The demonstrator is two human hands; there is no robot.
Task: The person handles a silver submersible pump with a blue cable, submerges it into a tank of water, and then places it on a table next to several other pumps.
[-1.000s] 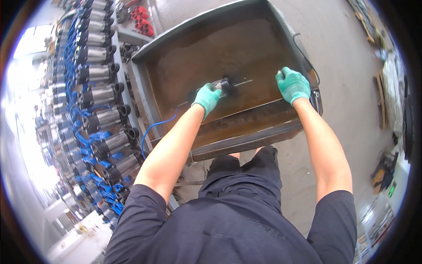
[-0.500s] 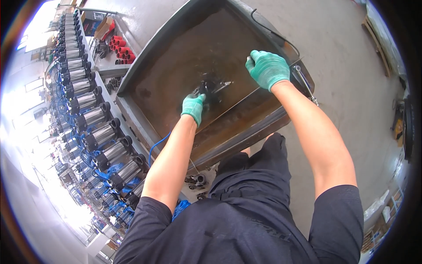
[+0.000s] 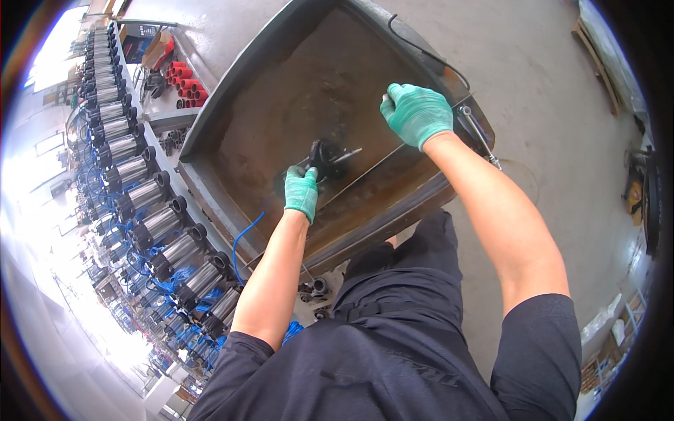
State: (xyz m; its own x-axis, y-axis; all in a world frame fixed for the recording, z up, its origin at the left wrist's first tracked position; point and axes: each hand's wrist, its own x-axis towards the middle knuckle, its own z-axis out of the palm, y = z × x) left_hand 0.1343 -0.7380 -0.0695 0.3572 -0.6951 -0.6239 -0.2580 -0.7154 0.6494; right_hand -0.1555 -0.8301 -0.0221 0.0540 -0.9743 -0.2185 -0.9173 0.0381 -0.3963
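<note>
My left hand [image 3: 302, 193], in a green knit glove, grips a dark black part [image 3: 321, 156] low in the tank of brownish water. A thin metal rod [image 3: 348, 155] sticks out of the part toward the right. Its lower side is hard to make out against the murky water [image 3: 295, 105]. My right hand [image 3: 420, 118], gloved alike, hovers over the tank's right side with fingers curled together. Whatever it may hold is hidden. Close to that wrist, a shiny ratchet-like metal tool [image 3: 479, 135] lies on the tank's right ledge.
The grey metal tank [image 3: 228, 84] has a raised rim. A black cable [image 3: 428, 49] bends over its far right edge, and a blue cord [image 3: 242, 242] crosses near the left edge. Steel cylinders with black ends [image 3: 158, 224] line the left, beyond them red cylinders [image 3: 184, 81].
The black part has risen partly from the splashing water and come nearer to me, in my left hand. My right hand has shifted slightly left. The view has moved a little.
</note>
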